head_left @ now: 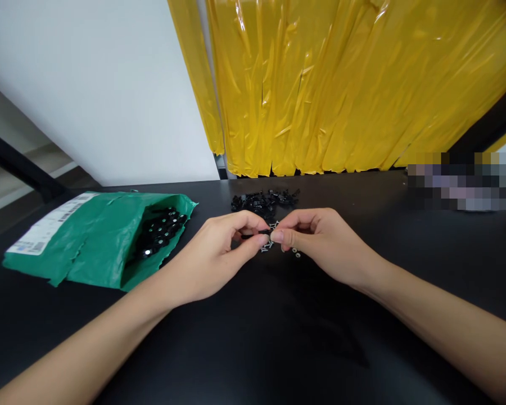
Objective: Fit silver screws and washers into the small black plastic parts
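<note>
My left hand (225, 247) and my right hand (316, 239) meet fingertip to fingertip over the black table (278, 337). Between the pinched fingers of both hands sits a small black part (266, 232), mostly hidden. A few small silver screws (266, 246) lie on the table right below the fingertips. Just behind the hands is a loose pile of small black parts (265, 201). An open green mailer bag (96, 239) lies to the left, with black round parts (160, 232) showing in its mouth.
Yellow plastic strips (341, 84) hang behind the table's far edge. A white wall is at the back left. A blurred object (457, 181) sits at the far right of the table. A white label (50, 222) is on the bag.
</note>
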`<action>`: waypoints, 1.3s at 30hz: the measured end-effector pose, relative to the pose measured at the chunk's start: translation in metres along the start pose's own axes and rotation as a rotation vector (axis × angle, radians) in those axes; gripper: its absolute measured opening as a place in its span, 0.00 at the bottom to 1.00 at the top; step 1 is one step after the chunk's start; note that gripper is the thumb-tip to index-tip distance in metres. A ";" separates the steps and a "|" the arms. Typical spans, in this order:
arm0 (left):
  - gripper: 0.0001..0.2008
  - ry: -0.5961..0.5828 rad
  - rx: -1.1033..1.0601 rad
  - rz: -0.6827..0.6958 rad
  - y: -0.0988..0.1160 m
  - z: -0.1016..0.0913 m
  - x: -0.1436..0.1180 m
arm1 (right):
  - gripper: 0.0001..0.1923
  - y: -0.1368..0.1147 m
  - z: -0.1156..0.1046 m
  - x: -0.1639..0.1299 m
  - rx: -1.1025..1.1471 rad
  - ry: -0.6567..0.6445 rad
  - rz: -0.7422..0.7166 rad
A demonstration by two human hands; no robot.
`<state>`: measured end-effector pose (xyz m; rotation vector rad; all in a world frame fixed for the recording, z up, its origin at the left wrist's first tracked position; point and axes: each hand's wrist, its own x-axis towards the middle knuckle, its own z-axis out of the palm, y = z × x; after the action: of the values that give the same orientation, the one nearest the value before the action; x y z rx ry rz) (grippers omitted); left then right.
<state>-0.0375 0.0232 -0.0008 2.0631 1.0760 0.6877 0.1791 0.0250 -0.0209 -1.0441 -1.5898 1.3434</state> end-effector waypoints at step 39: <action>0.07 0.070 -0.519 -0.326 -0.012 -0.002 0.008 | 0.03 0.018 0.006 0.004 -0.952 -0.203 -0.257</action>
<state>-0.0400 0.0353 -0.0078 1.3960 1.1003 0.7764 0.1739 0.0280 -0.0388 -1.1765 -2.5106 0.4830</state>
